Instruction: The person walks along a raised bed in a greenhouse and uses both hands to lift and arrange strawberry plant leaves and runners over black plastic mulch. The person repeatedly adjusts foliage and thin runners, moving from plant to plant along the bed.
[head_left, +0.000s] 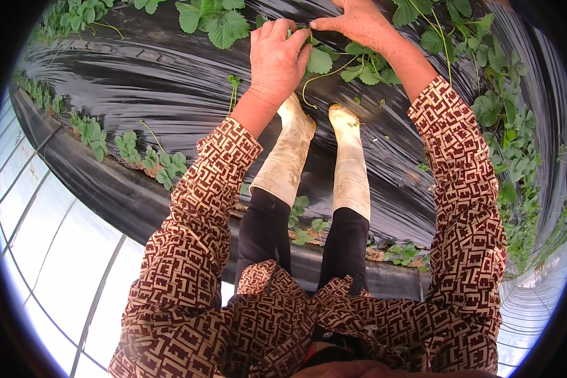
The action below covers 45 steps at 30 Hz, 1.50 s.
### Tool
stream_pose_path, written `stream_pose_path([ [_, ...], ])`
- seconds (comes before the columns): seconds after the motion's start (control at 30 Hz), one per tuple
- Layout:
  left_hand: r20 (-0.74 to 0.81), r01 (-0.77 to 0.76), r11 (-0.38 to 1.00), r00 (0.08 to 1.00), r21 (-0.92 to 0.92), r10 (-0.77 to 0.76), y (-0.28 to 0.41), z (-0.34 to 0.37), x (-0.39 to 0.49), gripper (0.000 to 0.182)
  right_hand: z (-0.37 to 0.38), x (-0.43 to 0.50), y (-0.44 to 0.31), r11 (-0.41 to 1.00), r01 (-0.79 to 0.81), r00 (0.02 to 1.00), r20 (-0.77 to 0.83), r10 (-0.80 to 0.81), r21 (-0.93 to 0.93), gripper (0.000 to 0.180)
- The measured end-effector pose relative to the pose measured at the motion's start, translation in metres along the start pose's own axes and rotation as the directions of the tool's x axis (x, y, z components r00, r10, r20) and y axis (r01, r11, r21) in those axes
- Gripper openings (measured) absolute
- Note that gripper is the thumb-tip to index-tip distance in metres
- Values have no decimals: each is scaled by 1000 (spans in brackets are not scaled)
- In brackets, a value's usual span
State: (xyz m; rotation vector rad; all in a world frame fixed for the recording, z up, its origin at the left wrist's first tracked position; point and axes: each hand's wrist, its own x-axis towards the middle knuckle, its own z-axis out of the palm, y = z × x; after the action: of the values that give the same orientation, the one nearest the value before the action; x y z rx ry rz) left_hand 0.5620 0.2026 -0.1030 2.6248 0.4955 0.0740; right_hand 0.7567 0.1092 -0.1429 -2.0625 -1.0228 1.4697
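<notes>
My left hand [279, 59] has its fingers curled in at a strawberry plant at the top middle, with a bit of green showing between them. Just below its thumb hangs a strawberry leaf [319, 61]. Close to its right is my right hand [359, 23], its thumb stretched toward the left fingertips. The other right fingers are cut off by the top edge, so what they touch is hidden. A thin runner [328, 74] curves down from the leaves beneath the right wrist, its tip over the black plastic film [170, 90].
My muddy white rubber boots [288, 151] stand on the film, among small leaf scraps. Larger strawberry leaves [224, 23] lie left of the hands. More strawberry plants [505, 118] line the right side. A row of small plants [127, 146] borders the translucent greenhouse wall [61, 227].
</notes>
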Motion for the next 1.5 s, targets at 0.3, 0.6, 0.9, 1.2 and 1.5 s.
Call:
stream_pose_path([
  [0.3, -22, 8, 1000, 1000, 0, -8, 9, 7, 4, 27, 0, 3, -2, 970, -169, 823, -567, 40, -176, 25],
  [0.6, 66, 256, 942, 967, -216, -248, 21, -7, -1, 50, 1, 4, 14, 924, 113, 739, -590, -324, -365, 26],
  [0.9, 79, -3, 979, 997, 202, -13, 17, -2, 19, 55, 0, -52, 9, 904, 157, 748, -550, -371, -397, 53],
  [1.2, 376, 287, 944, 903, -166, -209, -57, 11, 78, 37, 30, -61, 28, 753, 226, 774, -355, -524, -618, 46],
  [1.5, 631, 606, 749, 698, -268, -339, -54, -4, 85, 40, 40, -51, 30, 667, 204, 825, -242, -511, -716, 42],
])
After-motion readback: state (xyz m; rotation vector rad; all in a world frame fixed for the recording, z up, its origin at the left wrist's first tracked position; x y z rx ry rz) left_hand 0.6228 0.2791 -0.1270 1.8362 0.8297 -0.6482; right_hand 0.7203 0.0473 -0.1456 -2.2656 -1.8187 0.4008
